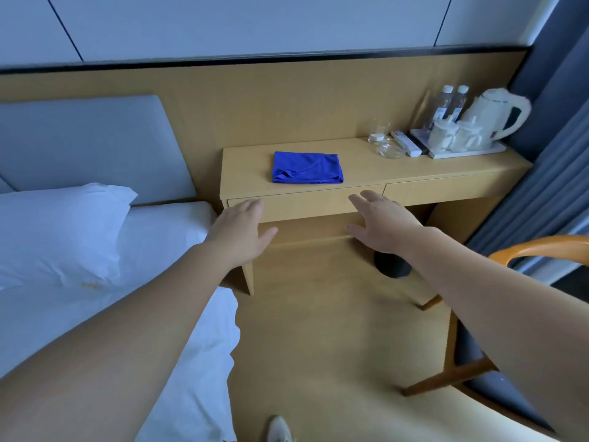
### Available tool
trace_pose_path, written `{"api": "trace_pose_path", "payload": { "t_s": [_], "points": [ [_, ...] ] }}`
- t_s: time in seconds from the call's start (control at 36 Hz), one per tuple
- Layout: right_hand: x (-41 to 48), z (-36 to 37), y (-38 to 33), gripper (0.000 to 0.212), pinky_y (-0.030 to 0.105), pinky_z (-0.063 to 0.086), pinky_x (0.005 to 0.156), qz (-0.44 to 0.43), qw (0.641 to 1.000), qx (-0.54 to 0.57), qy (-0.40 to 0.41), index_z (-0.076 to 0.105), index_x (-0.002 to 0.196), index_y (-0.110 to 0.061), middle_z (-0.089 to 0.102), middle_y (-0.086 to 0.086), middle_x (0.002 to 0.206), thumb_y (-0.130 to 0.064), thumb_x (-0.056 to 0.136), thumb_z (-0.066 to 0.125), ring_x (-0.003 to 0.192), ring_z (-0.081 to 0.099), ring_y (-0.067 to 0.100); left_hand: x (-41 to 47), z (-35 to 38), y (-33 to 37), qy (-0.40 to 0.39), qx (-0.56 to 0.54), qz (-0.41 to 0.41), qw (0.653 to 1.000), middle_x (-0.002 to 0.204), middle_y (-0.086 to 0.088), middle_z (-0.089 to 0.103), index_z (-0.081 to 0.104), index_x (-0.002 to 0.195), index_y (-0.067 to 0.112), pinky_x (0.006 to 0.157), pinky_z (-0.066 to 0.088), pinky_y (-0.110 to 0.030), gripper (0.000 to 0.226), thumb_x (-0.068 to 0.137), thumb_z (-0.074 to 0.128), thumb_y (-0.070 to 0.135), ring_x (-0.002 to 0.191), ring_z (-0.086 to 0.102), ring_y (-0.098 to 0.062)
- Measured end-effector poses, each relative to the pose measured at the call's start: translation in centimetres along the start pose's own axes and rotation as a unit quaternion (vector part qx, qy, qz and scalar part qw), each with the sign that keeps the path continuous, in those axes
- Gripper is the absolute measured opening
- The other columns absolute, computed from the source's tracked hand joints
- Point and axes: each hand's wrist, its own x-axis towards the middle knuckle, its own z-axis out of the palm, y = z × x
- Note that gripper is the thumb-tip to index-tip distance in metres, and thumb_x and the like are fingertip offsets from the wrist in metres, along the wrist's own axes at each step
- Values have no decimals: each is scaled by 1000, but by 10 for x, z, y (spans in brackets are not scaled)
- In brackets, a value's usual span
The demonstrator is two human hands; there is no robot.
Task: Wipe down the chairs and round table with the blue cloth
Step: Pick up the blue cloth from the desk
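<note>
Bedding lies at my left, a white pillow (60, 231) on the bed (178, 237). My left hand (240, 229) hovers flat, fingers together, holding nothing. Beyond it the folded blue cloth (307, 167) rests on the bench (360, 172). My right hand (382, 223) reaches forward, fingers loosely spread, near a wooden chair (538, 247).

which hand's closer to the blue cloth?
Roughly even; left looks marginally nearer. Left hand is below the blue cloth's left side, right hand below its right. Both open, neither touching.
</note>
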Motion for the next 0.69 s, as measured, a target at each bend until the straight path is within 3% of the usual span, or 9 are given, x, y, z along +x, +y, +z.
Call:
{"api": "trace_pose_path", "payload": {
  "t_s": [0.33,0.69],
  "points": [
    [79,0,-7,64,41,36,107,31,999,1,-16,25,150,-18,29,8,153,-45,97,49,135,36,29,87,8,-43,-35,-4,42,998,149,-5,33,28,144,10,108,28,-37,62,95,45,44,135,32,-24],
    [187,10,28,61,39,36,103,15,1000,9,-24,26,148,-18,28,7,154,-43,97,49,134,36,29,182,29,-58,-56,4,24,998,148,-6,34,27,144,10,109,25,-35,62,95,45,43,134,32,-25]
  ]
}}
